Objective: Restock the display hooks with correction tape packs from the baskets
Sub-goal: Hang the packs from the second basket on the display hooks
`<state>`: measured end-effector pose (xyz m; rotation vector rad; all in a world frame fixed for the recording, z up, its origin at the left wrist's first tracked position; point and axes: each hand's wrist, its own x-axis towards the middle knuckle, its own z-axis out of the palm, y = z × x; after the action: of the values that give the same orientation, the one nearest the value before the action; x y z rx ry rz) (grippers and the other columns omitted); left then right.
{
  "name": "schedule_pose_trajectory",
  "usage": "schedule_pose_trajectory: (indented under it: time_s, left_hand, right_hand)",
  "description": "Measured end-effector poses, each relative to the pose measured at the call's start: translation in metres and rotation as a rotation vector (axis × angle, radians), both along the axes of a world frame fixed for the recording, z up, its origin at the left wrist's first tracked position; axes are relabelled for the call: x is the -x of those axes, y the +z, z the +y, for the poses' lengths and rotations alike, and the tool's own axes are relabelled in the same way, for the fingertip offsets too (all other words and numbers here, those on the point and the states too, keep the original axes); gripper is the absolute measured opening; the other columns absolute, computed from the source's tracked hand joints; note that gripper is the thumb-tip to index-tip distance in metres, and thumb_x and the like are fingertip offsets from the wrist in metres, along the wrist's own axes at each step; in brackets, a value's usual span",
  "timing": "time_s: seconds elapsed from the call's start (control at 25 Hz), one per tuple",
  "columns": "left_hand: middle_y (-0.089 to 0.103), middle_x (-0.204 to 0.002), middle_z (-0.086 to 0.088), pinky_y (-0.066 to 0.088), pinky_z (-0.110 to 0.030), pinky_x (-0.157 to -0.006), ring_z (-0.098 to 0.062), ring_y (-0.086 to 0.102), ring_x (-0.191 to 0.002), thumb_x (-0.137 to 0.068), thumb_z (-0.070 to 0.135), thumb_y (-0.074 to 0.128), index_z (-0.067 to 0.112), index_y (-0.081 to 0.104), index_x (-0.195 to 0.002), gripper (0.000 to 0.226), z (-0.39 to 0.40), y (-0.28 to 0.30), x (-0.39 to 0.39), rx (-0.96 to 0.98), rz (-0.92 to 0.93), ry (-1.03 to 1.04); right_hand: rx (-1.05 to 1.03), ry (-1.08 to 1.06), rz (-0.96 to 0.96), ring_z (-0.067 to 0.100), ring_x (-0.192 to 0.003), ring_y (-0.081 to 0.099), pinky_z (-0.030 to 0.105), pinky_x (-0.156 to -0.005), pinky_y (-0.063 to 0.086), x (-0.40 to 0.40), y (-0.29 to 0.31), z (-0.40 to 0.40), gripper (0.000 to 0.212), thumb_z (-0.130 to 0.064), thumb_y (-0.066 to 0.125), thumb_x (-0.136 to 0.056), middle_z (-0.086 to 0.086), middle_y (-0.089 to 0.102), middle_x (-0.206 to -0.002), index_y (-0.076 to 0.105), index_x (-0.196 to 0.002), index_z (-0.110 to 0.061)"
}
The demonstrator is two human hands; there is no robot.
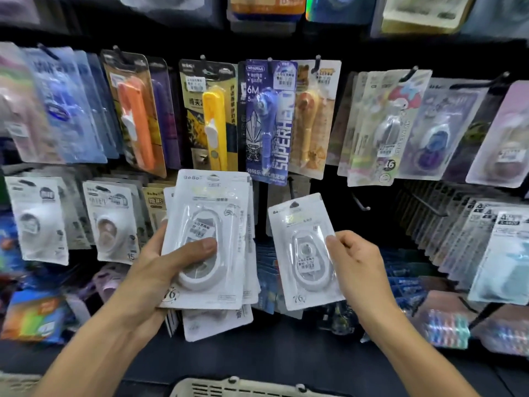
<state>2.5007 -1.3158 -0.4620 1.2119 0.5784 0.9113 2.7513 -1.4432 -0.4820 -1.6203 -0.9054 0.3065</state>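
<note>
My left hand [160, 270] grips a stack of packs [211, 224] | right hand [357, 270] pinches one pack [303, 250] | bare hook [361, 202] unfilled, most stock left.

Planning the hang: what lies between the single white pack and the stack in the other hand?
In the head view, no held item: between the single pack and stack show only blue packs hanging behind.

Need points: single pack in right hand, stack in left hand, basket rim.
single pack [303, 247], head view, on the clear blister over the tape.
stack of packs [211, 202], head view, on the top pack's card.
basket [246, 386], head view, on its rim.
</note>
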Motion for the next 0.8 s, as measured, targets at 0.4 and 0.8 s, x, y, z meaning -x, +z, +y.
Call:
schedule_pose_trajectory:
  time_s: [0.4,0.8]
  left_hand:
    - [0.079,-0.109,-0.006,0.062,-0.032,-0.065,-0.029,0.078,-0.093,-0.045,0.029,0.096,0.03,0.066,-0.123,0.084,-0.017,-0.022,-0.024,0.038,0.043,-0.004]
    - [0.077,-0.118,-0.006,0.063,-0.041,-0.077,-0.029,0.076,-0.102,-0.049,0.039,0.1,0.031,0.071,-0.115,0.072,-0.03,-0.026,-0.035,0.127,0.007,-0.119]
  right_hand:
    - [0.058,0.378,0.096,0.003,-0.075,0.064,0.023,-0.068,0.051,0.057,0.006,0.007,0.061,-0.069,0.076,-0.07,-0.008,0.069,-0.087,0.051,-0.117,-0.041]
    - [-0.287,0.268,0.463,0.015,-0.072,0.068,0.023,-0.061,0.053,0.053,0.002,0.002,0.051,-0.023,0.079,-0.069,0.0,0.067,-0.077,0.056,-0.115,-0.022]
